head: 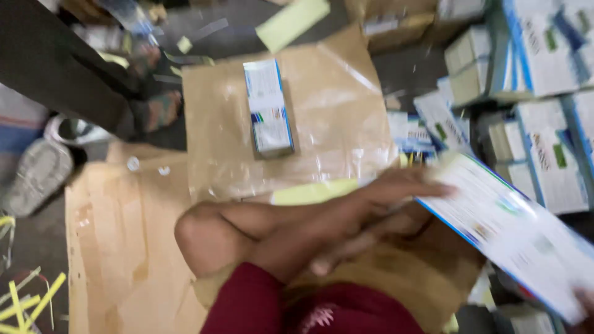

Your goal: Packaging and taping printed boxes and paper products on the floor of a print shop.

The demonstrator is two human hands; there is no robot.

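Note:
My left hand (402, 192) reaches across my bent knee (210, 235), its fingers laid over the near end of a large white box with a blue edge (513, 229). The box is tilted and blurred and runs down to the lower right. Only a sliver of my right hand (585, 303) shows at the frame's corner, by the box's far end. Its grip is hidden. My sleeve (247, 303) is dark red.
A small white and blue box (269, 108) lies on a taped brown carton (334, 124). Stacks of similar boxes (544, 55) fill the right side. Another person's sandalled foot (158, 108) and dark leg are at upper left. Flattened cardboard (117, 247) and yellow strips (31, 303) cover the floor.

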